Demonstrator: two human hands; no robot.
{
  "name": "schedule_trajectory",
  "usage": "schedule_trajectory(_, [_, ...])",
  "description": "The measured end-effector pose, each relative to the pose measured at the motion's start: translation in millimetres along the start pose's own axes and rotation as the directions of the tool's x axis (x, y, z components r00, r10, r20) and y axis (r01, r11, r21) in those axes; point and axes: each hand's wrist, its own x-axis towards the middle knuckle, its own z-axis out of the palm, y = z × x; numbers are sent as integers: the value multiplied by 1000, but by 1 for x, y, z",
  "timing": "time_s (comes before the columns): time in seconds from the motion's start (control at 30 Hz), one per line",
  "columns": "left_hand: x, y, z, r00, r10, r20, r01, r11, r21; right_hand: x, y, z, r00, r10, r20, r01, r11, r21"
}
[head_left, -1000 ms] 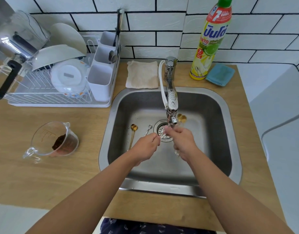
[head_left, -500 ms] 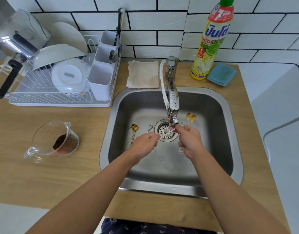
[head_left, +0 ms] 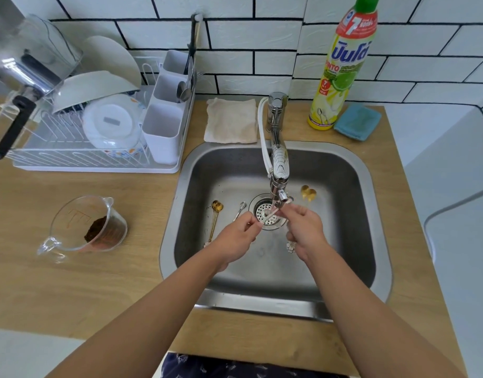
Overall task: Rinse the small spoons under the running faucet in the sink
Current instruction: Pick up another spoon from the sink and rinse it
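Both hands meet under the faucet [head_left: 278, 165] spout, over the drain [head_left: 267, 214]: the left hand [head_left: 236, 238] pinches one end of a small pale spoon [head_left: 270, 215] between thumb and forefinger, and the right hand [head_left: 303, 227] has its fingertips closed on the other end. That spoon lies slanted between them in the water stream, and blur makes its bowl hard to tell from its handle. A small flower-shaped piece [head_left: 291, 246] shows just below the right hand; whether it belongs to a spoon held in that hand cannot be told.

On the floor of the sink [head_left: 344, 186], left of the drain, lie a gold spoon [head_left: 215, 219], its near end partly hidden by the left wrist, and a smaller silver spoon [head_left: 240, 208], mostly covered by the left hand. Right of the faucet rests a gold, heart-like spoon bowl [head_left: 308, 192], its handle not visible.

On the counter to the left, a clear measuring jug [head_left: 82, 227] holds a dark brown clump; its printed marks are unreadable. The dish rack [head_left: 84, 159] at far left holds pale bowls, a white lid and a cutlery caddy [head_left: 166, 126] with a few utensils. At far right stands a yellow dish-soap bottle [head_left: 341, 77], its cap cut off by the frame; only a "7" and "NEW" on its label read clearly. A blue sponge [head_left: 356, 121] lies beside it, and a beige cloth [head_left: 230, 120] lies left of the faucet base.
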Motion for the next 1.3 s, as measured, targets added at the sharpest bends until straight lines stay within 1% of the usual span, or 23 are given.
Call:
schedule_trajectory(0.03, [0,0,0,1000,2,-8,-2,1000,6,0,0,0,1000,-3,6,3,1000,2])
schedule_trajectory(0.13, [0,2,-1,1000,18,-17,-18,1000,16,-15,7,9,980,-22,199,45,992,-115])
schedule_trajectory(0.17, [0,2,-1,1000,23,-14,-22,999,26,-17,6,10,979,-28,203,54,991,-126])
schedule_trajectory(0.27, [0,2,-1,999,33,-32,-30,996,87,-4,-4,5,1000,-17,-10,17,1000,-23])
schedule_trajectory(0.3, [-1,2,-1,998,39,-47,-34,994,102,-1,-4,4,1000,-7,-15,6,1000,-29])
schedule_trajectory(0.4, [-1,2,0,997,53,-64,-46,992,115,-11,8,12,984,10,179,26,980,-196])
schedule_trajectory(0.43, [0,2,0,997,50,-58,-43,992,122,-13,9,14,982,11,187,26,980,-198])
schedule_trajectory(0.53, [-1,4,1,999,11,-36,-6,991,136,4,2,4,999,40,27,-39,997,-60])
schedule_trajectory(0.57, [-1,4,1,999,-11,-37,15,993,120,6,3,2,998,53,34,-52,998,-28])
schedule_trajectory(0.6, [-1,4,1,999,-29,-39,33,994,101,5,5,3,995,61,73,-58,998,-37])
schedule_trajectory(0.67, [-2,4,0,998,-48,-35,51,996,73,-5,14,10,981,61,183,-40,992,-118])
schedule_trajectory(0.7, [-2,4,0,998,-55,-32,56,996,63,-10,17,14,977,56,207,-25,989,-147])
schedule_trajectory(0.73, [-3,4,0,998,-60,-29,61,997,57,-10,16,15,980,54,192,-24,987,-157])
schedule_trajectory(0.83, [-4,5,1,997,-71,-15,72,996,48,2,4,8,997,41,61,-33,992,-123])
schedule_trajectory(0.87, [-4,5,1,997,-76,-15,77,996,33,4,4,7,998,38,57,-31,993,-118])
schedule_trajectory(0.97, [-4,6,0,996,-94,1,94,995,-15,-7,9,13,980,33,197,10,977,-212])
schedule_trajectory(1.0, [-4,7,0,995,-102,12,102,995,-20,-8,11,15,977,24,211,23,976,-216])
schedule_trajectory(1.03, [-4,7,-2,994,-112,20,112,994,-19,-6,9,14,986,22,167,12,980,-199])
schedule_trajectory(1.1, [-6,5,-3,992,-126,29,126,992,-3,3,3,7,999,36,19,-34,996,-81])
schedule_trajectory(1.13, [-7,3,-3,991,-130,33,130,991,7,8,2,3,999,33,-27,-34,999,-27])
schedule_trajectory(1.17, [-9,1,-4,990,-135,37,135,991,13,9,1,1,999,15,-35,-15,1000,-2])
schedule_trajectory(1.2, [-12,-2,-4,989,-141,43,141,990,10,10,2,1,999,-31,-26,31,999,-24])
schedule_trajectory(1.3, [-19,-8,-8,987,-147,70,148,989,2,5,4,7,981,-189,-34,180,967,-182])
